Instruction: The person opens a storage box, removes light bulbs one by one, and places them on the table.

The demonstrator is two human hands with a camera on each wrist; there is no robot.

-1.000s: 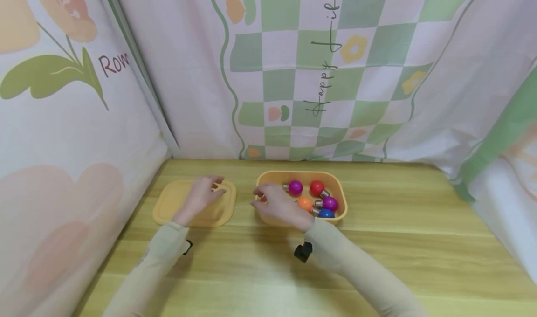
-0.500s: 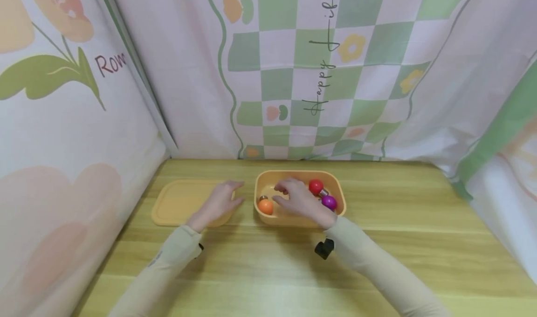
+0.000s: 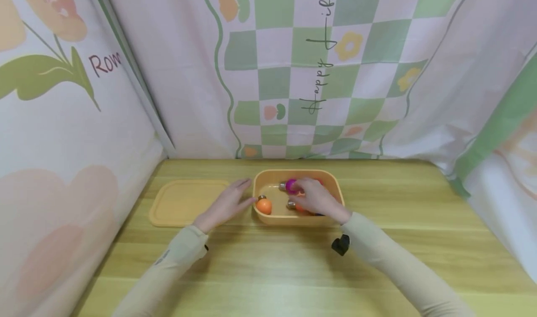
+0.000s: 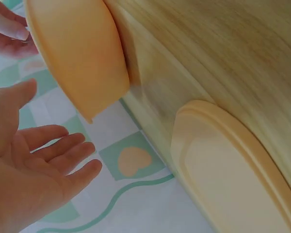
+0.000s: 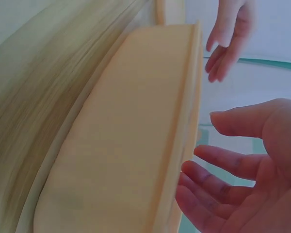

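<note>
Head view: Near the middle of the table's (image 3: 268,270) far edge, an open yellow-orange box (image 3: 272,220) is holding colored bulbs, while its apparent lid (image 3: 180,203) is lying flat toward the far left corner. A person's right hand (image 3: 316,198) is hovering over the box's right half, fingers parted. Below its fingertips, a purple bulb (image 3: 290,185) and an orange bulb (image 3: 299,205) are pointing their caps left; a second orange bulb (image 3: 264,207) is resting in the near left corner. "Happy Life" is running up the back curtain (image 3: 272,84) and "Row" is marking the left curtain (image 3: 92,121); a mark on the left sleeve (image 3: 161,257) is staying too small to read.

Left wrist view: The left hand (image 4: 43,170) is hanging just beside the box's end wall, fingers spread, gripping nothing.

Right wrist view: The right hand is showing loosely bent, separated fingers, with no bulb visible among them. The round bulbs could be rolling if a knuckle brushes them, and a bumped wall could be sending the box sliding.
</note>
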